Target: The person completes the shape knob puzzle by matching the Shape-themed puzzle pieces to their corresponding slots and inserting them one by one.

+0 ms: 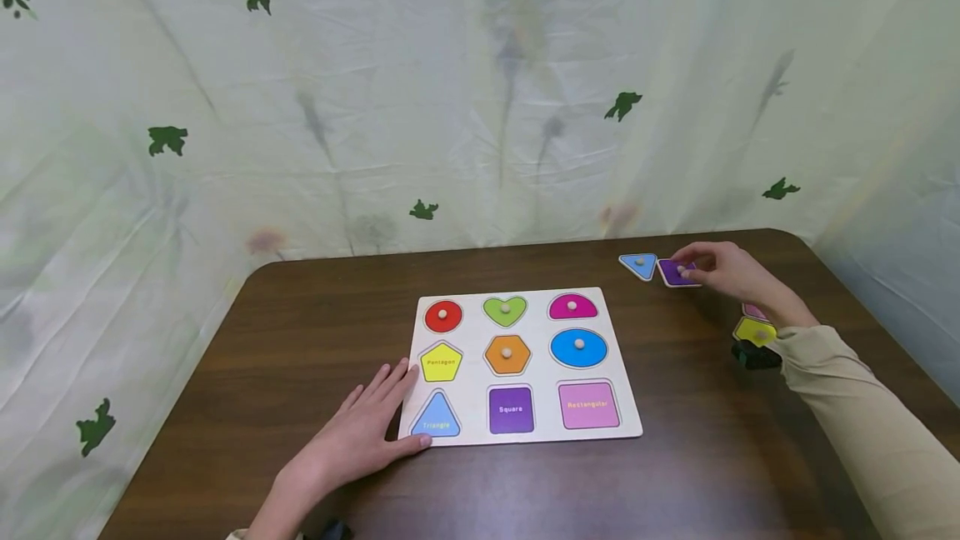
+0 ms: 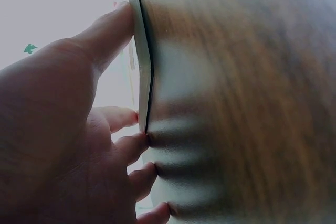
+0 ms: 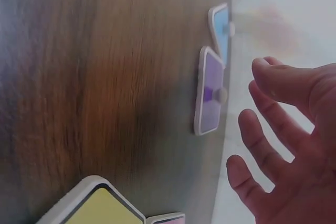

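A white shape puzzle board [image 1: 542, 365] lies on the table. My left hand [image 1: 356, 432] rests at its lower left corner, fingers spread along the left edge and thumb on the front edge; the left wrist view shows the thumb and fingertips touching the board's side. At the back right, my right hand [image 1: 723, 273] hovers over a purple square piece [image 1: 670, 272] with a small knob. In the right wrist view the fingers are apart from the purple square piece [image 3: 211, 111], holding nothing. Beside it lies a blue triangle piece [image 1: 638, 266].
Red circle [image 1: 442, 326], green heart [image 1: 495, 317], orange hexagon [image 1: 497, 363] and other knobbed pieces sit in the board. Its pentagon, triangle, square and rectangle places show printed words. Near the right forearm lie a yellow piece [image 1: 750, 330] and a pink piece [image 1: 752, 312].
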Tool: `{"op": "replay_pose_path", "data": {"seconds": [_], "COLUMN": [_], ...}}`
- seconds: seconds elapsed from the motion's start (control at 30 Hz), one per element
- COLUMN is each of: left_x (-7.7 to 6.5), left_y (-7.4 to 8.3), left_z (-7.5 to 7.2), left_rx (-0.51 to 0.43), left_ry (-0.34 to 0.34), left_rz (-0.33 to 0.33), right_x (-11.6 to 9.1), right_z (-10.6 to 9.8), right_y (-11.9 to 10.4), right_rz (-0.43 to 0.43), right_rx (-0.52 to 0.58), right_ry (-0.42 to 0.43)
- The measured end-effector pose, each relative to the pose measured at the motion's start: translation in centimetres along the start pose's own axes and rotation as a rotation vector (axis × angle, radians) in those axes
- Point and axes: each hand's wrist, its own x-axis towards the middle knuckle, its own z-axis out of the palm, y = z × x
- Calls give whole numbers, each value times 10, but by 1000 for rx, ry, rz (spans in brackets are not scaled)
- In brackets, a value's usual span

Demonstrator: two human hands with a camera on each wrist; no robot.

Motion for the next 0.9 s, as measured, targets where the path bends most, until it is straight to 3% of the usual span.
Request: {"op": "replay_pose_path", "data": {"seconds": [0.53,0.9], "left_x": [-2,-1], "left_y": [0,-1], "left_z": [1,0], "left_rx": [-3,-3], "left_ry": [4,5], "left_rz": [7,0], "right_x": [10,18], "right_z": [3,5], "right_y": [22,26], "right_rz": [24,69], "right_rx": [-12,-49], "right_ry": [-54,-34]}}
